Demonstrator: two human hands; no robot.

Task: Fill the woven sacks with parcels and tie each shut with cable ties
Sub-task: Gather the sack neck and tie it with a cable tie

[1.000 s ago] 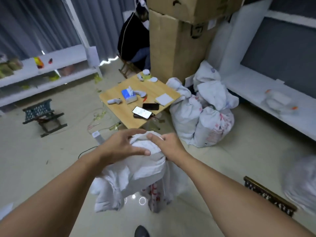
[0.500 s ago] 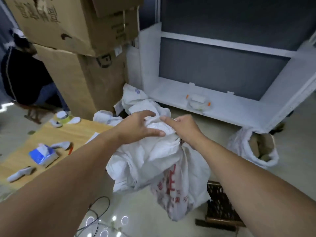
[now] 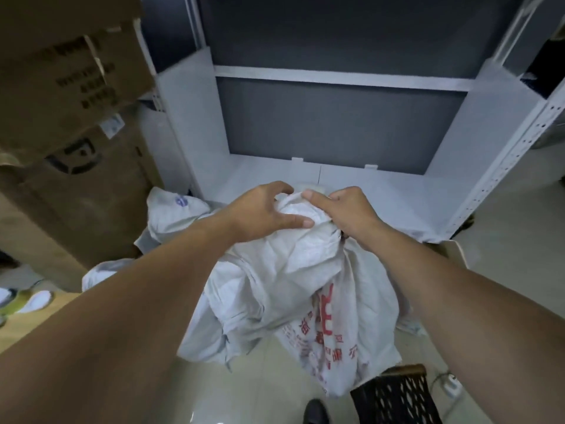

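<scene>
Held up off the floor [image 3: 504, 301]: a white sack [image 3: 293, 289], bunched top gripped by left hand [image 3: 263, 212] and right hand [image 3: 348, 212], before a white shelf [image 3: 382, 185].

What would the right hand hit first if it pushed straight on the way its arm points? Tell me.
The right hand grips the gathered top of the woven sack, so it would press into that first. Beyond it probably lies the left hand, then the white shelf unit; depth is unclear.
</scene>
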